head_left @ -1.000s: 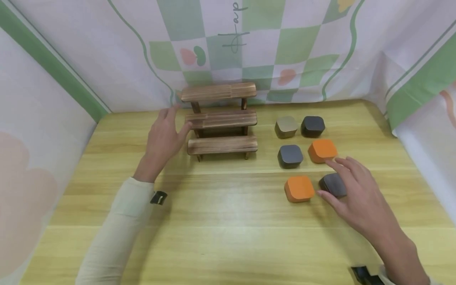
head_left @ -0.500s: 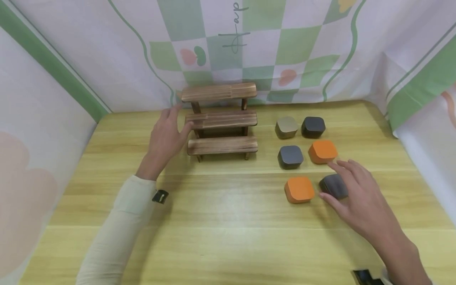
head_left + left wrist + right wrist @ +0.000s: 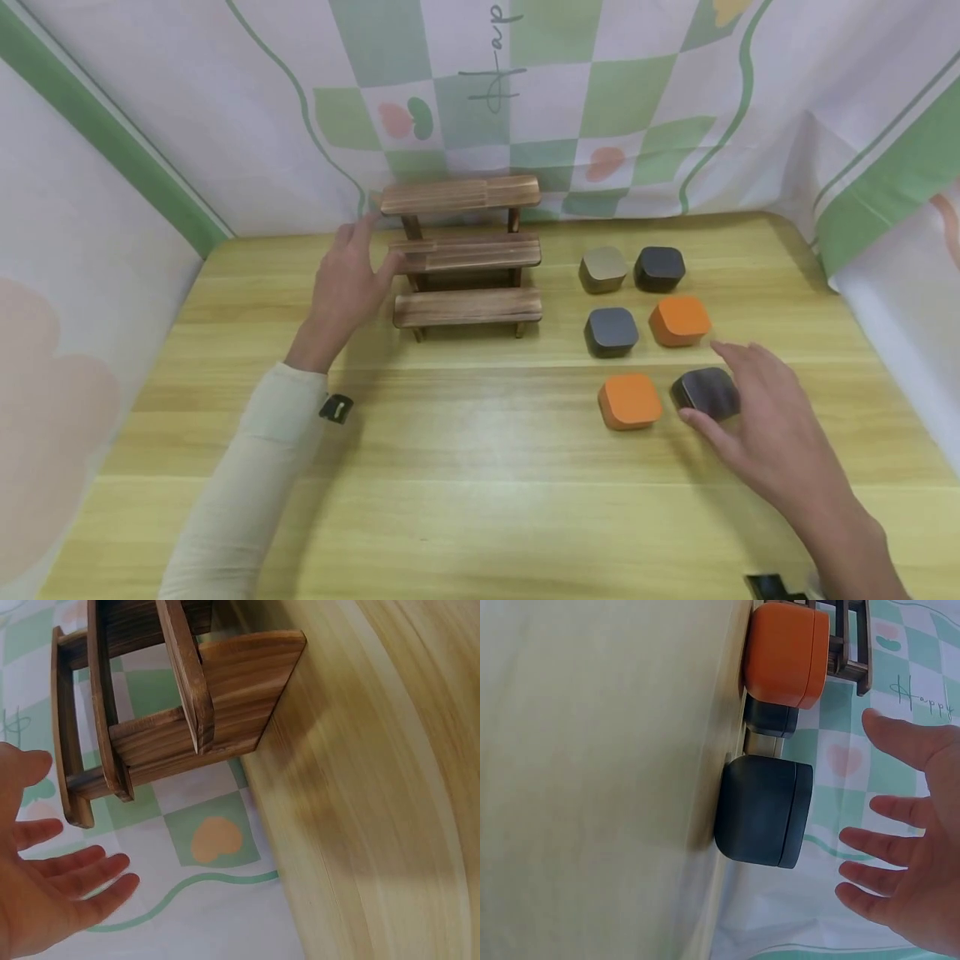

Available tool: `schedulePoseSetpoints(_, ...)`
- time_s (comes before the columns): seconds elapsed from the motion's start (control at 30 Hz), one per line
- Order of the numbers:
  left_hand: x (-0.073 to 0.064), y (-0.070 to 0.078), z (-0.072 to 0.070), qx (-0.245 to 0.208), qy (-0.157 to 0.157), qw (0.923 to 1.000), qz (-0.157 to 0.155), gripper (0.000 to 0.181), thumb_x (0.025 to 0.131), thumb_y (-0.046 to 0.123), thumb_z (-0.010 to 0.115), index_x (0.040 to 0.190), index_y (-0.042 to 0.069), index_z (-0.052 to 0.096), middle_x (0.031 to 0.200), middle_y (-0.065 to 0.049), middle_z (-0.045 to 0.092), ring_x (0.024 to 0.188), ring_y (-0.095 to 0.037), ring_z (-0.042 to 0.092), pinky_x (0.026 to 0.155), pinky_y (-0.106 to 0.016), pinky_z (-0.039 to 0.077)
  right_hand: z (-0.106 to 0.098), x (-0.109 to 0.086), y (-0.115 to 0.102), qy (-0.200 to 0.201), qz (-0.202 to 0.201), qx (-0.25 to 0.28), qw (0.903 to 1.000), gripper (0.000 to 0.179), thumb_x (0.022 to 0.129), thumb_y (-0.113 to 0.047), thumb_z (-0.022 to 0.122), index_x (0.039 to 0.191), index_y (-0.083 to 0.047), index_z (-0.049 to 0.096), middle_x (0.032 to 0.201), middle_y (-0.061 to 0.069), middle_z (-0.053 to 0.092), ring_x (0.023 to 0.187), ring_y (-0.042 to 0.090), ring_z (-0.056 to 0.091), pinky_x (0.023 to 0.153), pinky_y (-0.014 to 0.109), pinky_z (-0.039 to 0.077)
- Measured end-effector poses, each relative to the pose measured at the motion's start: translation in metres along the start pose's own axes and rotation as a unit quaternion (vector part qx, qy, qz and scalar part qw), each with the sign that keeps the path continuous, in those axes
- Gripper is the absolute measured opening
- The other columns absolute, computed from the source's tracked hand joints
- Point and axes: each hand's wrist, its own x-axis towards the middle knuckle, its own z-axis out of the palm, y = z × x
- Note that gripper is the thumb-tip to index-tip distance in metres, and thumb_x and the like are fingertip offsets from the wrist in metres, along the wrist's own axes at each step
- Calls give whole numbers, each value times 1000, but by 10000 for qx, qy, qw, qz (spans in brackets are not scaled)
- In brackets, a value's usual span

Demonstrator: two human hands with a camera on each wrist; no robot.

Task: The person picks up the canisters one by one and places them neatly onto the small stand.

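Note:
A three-tier wooden step shelf point(image 3: 468, 253) stands near the back of the table. My left hand point(image 3: 347, 279) is beside its left end, fingers loosely spread; the left wrist view shows a gap between the hand point(image 3: 45, 881) and the shelf point(image 3: 157, 735). On the right, my right hand point(image 3: 776, 425) hovers over the right part of a dark rounded box point(image 3: 703, 393), thumb and fingers apart. From the right wrist, that dark lidded box point(image 3: 757, 810) stands clear of the hand point(image 3: 922, 847), which holds nothing. An orange box point(image 3: 630, 401) sits just left of the dark one.
Behind these stand a second orange box point(image 3: 679, 321), a grey box point(image 3: 611, 332), a gold-toned box point(image 3: 603, 269) and a black box point(image 3: 659, 268). Patterned cloth point(image 3: 547, 100) hangs along the back and sides of the wooden table point(image 3: 465, 467).
My right hand has drifted slightly right and toward me, uncovering more of the dark box. My left hand has barely shifted; shelf and boxes stay in place.

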Motion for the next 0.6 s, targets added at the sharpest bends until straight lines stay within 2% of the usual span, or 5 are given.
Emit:
schedulePoseSetpoints(0.2, 6, -2, 2, -234, 264, 9991, 229, 64, 100, 30, 61, 155, 11, 35, 143, -26, 45, 121, -47, 51, 99, -58, 45, -3, -3, 4, -34, 154, -53, 9999, 88, 77, -31, 86, 140, 11, 42, 129, 39, 47, 127, 60, 34, 117, 58, 16)
schedulePoseSetpoints(0.47, 14, -3, 2, -348, 71, 9993, 75, 61, 101, 30, 60, 154, 13, 36, 147, -21, 42, 128, -42, 47, 105, -56, 40, -6, -7, 9, -237, 275, -166, 9992, 91, 68, -13, 89, 140, 13, 41, 129, 40, 47, 125, 61, 35, 116, 60, 16)
schedulePoseSetpoints(0.6, 15, -7, -4, -404, 135, 9991, 54, 60, 101, 29, 59, 153, 10, 37, 140, -22, 47, 122, -40, 50, 101, -55, 43, -5, -5, 9, -386, 382, -120, 9985, 92, 70, -14, 89, 143, 12, 39, 133, 39, 45, 124, 58, 37, 113, 63, 19)
